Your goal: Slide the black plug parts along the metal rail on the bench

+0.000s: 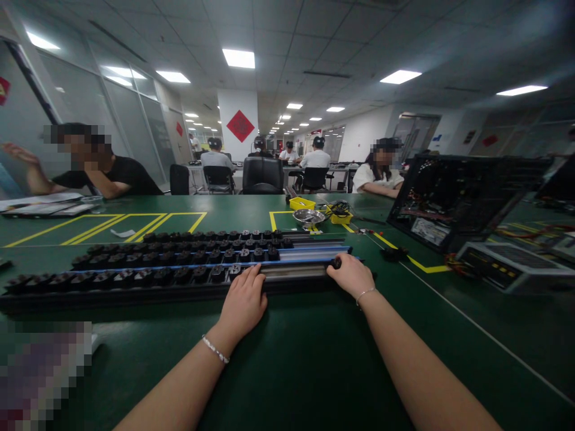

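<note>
Left hand (245, 299) and right hand (353, 276) touch the nearest rail (294, 272) on the green tabletop (305, 359).
The right pinches a small black part (335, 263) near the rail's right end; whether the left grips cannot be told.

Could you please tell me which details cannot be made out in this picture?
In the head view:
Dark part: mostly covered by the right hand.
Left hand: palm turned away, hidden by the back of the hand.
Lower-left object: pixelated, cut off by the picture's edge.
Grey metal box: label too small and blurred.
</note>
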Available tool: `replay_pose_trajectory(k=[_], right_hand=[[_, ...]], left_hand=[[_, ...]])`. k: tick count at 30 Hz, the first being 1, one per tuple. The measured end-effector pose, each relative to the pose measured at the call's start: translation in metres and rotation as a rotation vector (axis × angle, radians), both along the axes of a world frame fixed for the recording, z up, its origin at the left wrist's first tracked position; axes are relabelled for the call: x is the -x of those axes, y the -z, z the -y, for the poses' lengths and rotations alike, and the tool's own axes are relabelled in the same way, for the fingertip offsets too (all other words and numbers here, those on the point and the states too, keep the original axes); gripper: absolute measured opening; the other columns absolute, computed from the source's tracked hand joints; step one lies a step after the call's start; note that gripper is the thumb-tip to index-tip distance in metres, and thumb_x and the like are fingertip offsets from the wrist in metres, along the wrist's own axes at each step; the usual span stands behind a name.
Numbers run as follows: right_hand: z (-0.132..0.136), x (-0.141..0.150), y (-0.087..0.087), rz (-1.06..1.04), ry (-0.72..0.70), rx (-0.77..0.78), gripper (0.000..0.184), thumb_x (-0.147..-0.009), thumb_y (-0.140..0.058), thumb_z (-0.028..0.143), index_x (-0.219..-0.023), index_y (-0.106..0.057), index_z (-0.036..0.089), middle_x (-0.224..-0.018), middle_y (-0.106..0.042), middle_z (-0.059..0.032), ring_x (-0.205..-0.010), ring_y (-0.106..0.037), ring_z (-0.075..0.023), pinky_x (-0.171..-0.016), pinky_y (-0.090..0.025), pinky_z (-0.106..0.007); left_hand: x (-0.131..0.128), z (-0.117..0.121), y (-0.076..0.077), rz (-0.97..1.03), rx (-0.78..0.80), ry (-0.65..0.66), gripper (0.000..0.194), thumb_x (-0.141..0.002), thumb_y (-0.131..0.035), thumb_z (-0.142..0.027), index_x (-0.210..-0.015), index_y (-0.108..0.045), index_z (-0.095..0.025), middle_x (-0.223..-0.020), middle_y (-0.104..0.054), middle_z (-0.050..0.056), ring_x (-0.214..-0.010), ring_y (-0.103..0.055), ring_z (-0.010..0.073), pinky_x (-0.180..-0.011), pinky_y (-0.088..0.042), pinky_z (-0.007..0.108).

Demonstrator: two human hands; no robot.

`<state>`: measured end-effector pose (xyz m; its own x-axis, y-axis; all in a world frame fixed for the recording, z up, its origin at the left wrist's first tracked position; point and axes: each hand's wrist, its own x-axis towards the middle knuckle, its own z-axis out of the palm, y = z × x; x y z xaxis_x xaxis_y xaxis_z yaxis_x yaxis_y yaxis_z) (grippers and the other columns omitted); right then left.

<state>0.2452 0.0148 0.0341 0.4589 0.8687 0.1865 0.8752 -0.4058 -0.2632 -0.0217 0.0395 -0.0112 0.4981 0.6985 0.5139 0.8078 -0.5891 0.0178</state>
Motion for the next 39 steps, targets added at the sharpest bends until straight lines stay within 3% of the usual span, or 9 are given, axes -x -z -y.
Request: replay_pose_trajectory(k=[5, 17, 34, 39], right_hand=[[0.002, 0.001, -0.005, -0.013, 0.021, 0.032, 0.04, -0.077, -0.047, 0.039, -0.11, -0.057, 0.02, -0.116, -0.06, -0.0121, -0.106, -0.055, -0.0274, -0.089, -0.038, -0.045], [0.0, -0.011, 0.0, -0.013, -0.003, -0.01, 0.044, -0.077, -0.048, 0.033, -0.119, -0.053, 0.019, -0.118, -0.059, -0.0119, -0.107, -0.055, -0.026, -0.083, -0.043, -0.037], [0.006, -0.025, 0.012, -0.027, -0.019, -0.107, 0.042, -0.077, -0.048, 0.036, -0.116, -0.056, 0.022, -0.115, -0.061, -0.0073, -0.105, -0.054, -0.0241, -0.084, -0.041, -0.034], [0.005, -0.026, 0.017, 0.031, 0.011, -0.152, 0.039, -0.075, -0.049, 0.038, -0.108, -0.06, 0.022, -0.122, -0.058, -0.0067, -0.113, -0.049, -0.0253, -0.094, -0.036, -0.038]], left_hand=[[0.0, -0.001, 0.001, 0.015, -0.025, 0.013, 0.034, -0.078, -0.048, -0.019, -0.111, -0.057, -0.016, -0.134, -0.051, 0.012, -0.124, -0.045, 0.0263, -0.103, -0.038, 0.043], [0.001, -0.002, 0.002, 0.018, -0.027, 0.016, 0.034, -0.077, -0.048, -0.019, -0.11, -0.057, -0.017, -0.134, -0.051, 0.012, -0.124, -0.045, 0.0264, -0.103, -0.039, 0.043], [0.0, 0.0, 0.0, 0.037, -0.024, 0.017, 0.033, -0.077, -0.048, -0.018, -0.109, -0.058, -0.018, -0.134, -0.051, 0.012, -0.123, -0.046, 0.0262, -0.102, -0.039, 0.044], [0.0, 0.0, 0.0, 0.028, -0.029, 0.015, 0.034, -0.078, -0.047, -0.018, -0.11, -0.057, -0.016, -0.134, -0.051, 0.012, -0.124, -0.045, 0.0261, -0.103, -0.038, 0.043]])
